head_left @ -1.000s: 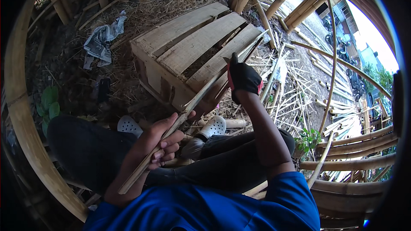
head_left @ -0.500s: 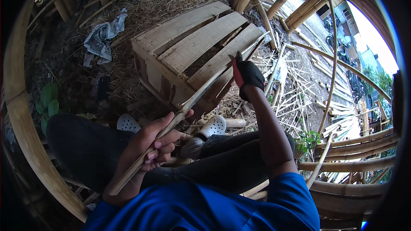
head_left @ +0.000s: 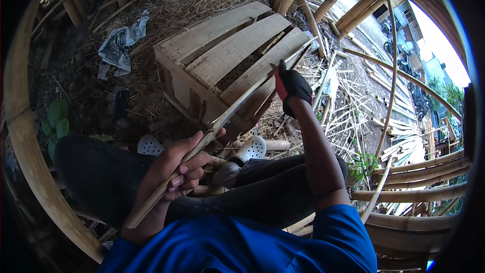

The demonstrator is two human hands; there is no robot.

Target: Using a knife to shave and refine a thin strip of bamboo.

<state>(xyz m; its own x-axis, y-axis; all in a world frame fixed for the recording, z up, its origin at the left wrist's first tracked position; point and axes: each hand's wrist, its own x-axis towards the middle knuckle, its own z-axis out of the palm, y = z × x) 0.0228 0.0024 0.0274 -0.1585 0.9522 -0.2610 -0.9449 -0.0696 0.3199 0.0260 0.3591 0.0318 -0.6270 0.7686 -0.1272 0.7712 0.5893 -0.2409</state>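
Note:
A long split bamboo strip runs slantwise from my lap up across the top of a wooden slatted crate. My bare left hand is closed around its lower part, near a knot, with the butt end lying along my forearm. Farther up, my right hand, in a black and red glove, is closed against the strip over the crate's right side. A small narrow tip sticks out by the thumb of that hand. What it belongs to is hidden by the glove.
Crumpled newspaper lies on the straw-strewn ground left of the crate. Cut bamboo slivers are scattered at the right. Bamboo rails and a curved bamboo pole surround my seat. My feet, in white clogs, are below the crate.
My left hand and the lower end of the strip have shifted very slightly left and down. The right hand stays at almost the same spot.

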